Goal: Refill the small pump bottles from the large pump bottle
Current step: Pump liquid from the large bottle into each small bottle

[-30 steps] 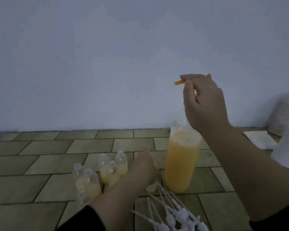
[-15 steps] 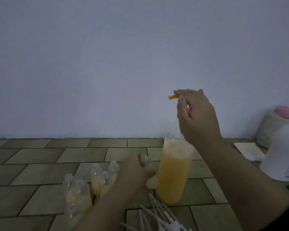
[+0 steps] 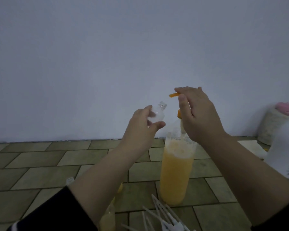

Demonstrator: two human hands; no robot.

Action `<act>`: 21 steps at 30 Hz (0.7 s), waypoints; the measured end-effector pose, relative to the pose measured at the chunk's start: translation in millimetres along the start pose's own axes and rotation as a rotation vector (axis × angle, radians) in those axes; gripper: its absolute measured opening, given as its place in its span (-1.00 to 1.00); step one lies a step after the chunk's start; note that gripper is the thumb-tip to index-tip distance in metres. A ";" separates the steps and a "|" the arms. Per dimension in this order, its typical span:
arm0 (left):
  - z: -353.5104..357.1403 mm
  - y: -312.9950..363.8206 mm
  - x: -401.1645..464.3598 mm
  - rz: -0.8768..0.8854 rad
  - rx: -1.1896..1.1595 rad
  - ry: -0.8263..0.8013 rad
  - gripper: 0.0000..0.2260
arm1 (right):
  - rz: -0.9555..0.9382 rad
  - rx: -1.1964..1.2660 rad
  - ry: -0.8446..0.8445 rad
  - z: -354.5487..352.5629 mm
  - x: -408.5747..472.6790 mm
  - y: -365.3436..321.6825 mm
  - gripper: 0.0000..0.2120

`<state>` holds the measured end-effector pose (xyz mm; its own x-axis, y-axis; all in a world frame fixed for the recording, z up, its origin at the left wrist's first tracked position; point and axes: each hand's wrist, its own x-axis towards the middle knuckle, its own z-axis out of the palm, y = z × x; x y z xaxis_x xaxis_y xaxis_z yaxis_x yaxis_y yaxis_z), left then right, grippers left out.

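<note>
The large pump bottle (image 3: 175, 172), clear and about two thirds full of orange liquid, stands on the tiled floor in the middle. My right hand (image 3: 198, 114) rests on top of its orange pump head (image 3: 173, 94), whose spout points left. My left hand (image 3: 143, 129) holds a small clear bottle (image 3: 157, 115) with no cap, tilted, its open neck just below and left of the spout. Other small bottles (image 3: 108, 217) with orange liquid stand low behind my left forearm, mostly hidden.
Several loose white pump tops with long dip tubes (image 3: 163, 219) lie on the floor at the bottom. At the right stand a white bottle (image 3: 285, 150) and a pale container with a pink lid (image 3: 274, 124). A blank wall rises behind.
My left hand has lifted a small clear bottle from the floor cluster up to just under the pump spout. My right hand has stayed on the pump head.
</note>
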<state>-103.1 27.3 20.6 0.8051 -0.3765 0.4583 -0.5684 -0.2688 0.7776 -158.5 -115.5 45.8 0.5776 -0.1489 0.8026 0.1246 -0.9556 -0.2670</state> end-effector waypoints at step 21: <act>-13.3 13.5 5.2 0.187 0.205 0.026 -0.48 | -0.078 0.081 0.222 21.4 -10.0 7.7 -0.58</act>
<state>-104.4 33.5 39.1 0.6853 -0.4143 0.5989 -0.7281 -0.3717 0.5760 -146.0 -115.9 24.3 0.3731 -0.1359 0.9178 0.2318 -0.9442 -0.2340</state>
